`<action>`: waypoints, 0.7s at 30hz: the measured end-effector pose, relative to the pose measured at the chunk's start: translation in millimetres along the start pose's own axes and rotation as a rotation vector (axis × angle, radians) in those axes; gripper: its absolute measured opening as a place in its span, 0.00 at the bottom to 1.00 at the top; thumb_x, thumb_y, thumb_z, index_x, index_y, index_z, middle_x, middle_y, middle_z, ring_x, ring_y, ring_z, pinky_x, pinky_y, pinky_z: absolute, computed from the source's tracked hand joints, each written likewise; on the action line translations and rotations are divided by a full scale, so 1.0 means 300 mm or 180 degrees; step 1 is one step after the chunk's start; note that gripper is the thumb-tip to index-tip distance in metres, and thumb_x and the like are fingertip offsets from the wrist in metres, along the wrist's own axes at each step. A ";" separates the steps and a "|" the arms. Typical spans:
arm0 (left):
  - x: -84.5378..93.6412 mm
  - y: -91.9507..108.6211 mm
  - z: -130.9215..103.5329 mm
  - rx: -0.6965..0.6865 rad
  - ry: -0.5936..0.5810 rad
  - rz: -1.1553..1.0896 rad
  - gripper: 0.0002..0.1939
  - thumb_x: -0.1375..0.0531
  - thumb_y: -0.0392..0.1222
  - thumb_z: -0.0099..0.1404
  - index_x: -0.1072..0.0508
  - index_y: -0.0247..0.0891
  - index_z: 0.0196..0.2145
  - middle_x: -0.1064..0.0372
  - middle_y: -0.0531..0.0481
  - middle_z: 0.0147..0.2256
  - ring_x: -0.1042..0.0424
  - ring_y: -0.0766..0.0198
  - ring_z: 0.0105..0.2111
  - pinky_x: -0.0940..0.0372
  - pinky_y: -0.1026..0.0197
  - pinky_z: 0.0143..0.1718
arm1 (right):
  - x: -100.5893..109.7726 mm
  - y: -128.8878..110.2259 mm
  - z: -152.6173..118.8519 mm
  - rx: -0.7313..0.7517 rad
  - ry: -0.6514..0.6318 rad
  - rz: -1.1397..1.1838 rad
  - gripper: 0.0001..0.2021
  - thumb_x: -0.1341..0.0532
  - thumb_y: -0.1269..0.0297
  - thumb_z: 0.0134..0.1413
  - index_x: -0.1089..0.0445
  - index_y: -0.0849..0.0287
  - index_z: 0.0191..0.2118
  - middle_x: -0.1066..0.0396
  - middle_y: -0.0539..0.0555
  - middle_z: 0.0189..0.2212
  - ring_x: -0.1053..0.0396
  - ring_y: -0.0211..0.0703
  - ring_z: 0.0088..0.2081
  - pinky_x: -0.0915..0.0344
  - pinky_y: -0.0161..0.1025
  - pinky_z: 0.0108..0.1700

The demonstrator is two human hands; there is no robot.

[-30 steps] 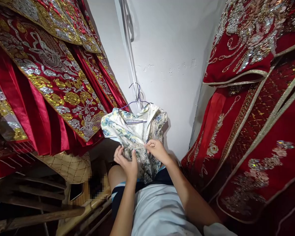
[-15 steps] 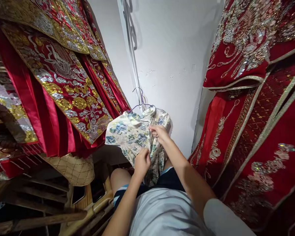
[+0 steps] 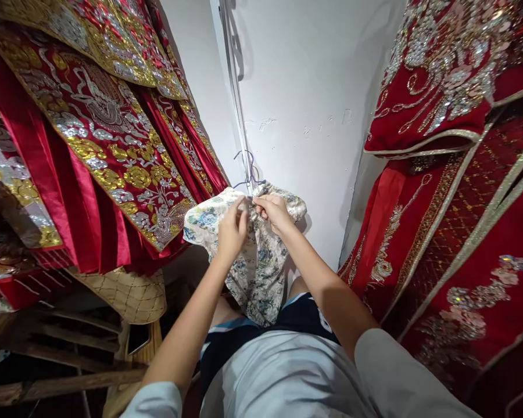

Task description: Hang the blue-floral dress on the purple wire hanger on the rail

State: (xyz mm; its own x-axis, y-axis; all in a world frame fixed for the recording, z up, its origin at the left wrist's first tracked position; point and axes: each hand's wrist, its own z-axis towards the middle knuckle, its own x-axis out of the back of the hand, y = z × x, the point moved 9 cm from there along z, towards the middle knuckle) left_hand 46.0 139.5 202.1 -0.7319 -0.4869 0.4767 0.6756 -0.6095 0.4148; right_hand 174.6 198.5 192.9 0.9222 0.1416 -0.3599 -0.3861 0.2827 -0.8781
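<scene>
A floral short-sleeved shirt [image 3: 265,273], cream with blue and green flowers, hangs in front of me on a purple wire hanger [image 3: 251,172]. The hanger hooks onto a metal rail [image 3: 235,93] running up the wall. My left hand [image 3: 234,223] pinches the shirt's front edge near the collar, thumb and fingers closed. Opposite it, my right hand [image 3: 272,212] grips the other front edge, also near the collar. Both sets of fingertips almost meet at the neckline. Whether a button sits between them is too small to tell.
Red gowns with gold and silver embroidery [image 3: 126,157] hang close on the left. More red beaded garments [image 3: 427,220] crowd the right side. Below left is a wooden chair [image 3: 70,380] with a phone [image 3: 138,339] on it. A pale wall [image 3: 305,75] stands ahead.
Both hands have moved up the shirt front to the collar, the left from much lower down. The fronts, folded and bunched before, now hang straighter with their edges brought together.
</scene>
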 end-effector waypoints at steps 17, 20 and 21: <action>0.190 -0.003 0.235 0.0043 0.0283 0.0280 0.08 0.48 0.39 0.74 0.33 0.33 0.38 0.33 0.47 0.35 0.34 0.61 0.35 0.36 0.51 0.46 | 0.085 0.139 0.037 0.0235 0.0352 -0.0949 0.11 0.34 0.65 0.39 0.38 0.57 0.17 0.40 0.45 0.15 0.45 0.34 0.21 0.50 0.33 0.25; 0.343 -0.150 0.180 0.0582 0.1044 0.0149 0.10 0.52 0.41 0.75 0.34 0.34 0.41 0.33 0.45 0.39 0.33 0.57 0.42 0.37 0.46 0.51 | 0.114 0.211 -0.026 0.0020 0.0271 -0.0841 0.11 0.35 0.62 0.38 0.38 0.56 0.17 0.43 0.44 0.13 0.48 0.33 0.19 0.54 0.34 0.23; 0.371 -0.219 0.140 0.0834 0.1251 -0.0004 0.11 0.53 0.41 0.75 0.34 0.35 0.40 0.33 0.45 0.39 0.32 0.55 0.44 0.37 0.45 0.51 | 0.117 0.234 -0.054 -0.0050 0.0232 -0.0770 0.11 0.35 0.60 0.38 0.38 0.56 0.17 0.43 0.44 0.13 0.49 0.33 0.18 0.55 0.34 0.22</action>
State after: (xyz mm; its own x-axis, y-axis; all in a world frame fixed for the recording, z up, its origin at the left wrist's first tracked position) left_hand -76.1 151.7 260.5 -0.6766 -0.7170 0.1674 0.6373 -0.4564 0.6209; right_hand 180.2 208.0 113.5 0.9871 0.0028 -0.1600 -0.1541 0.2851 -0.9460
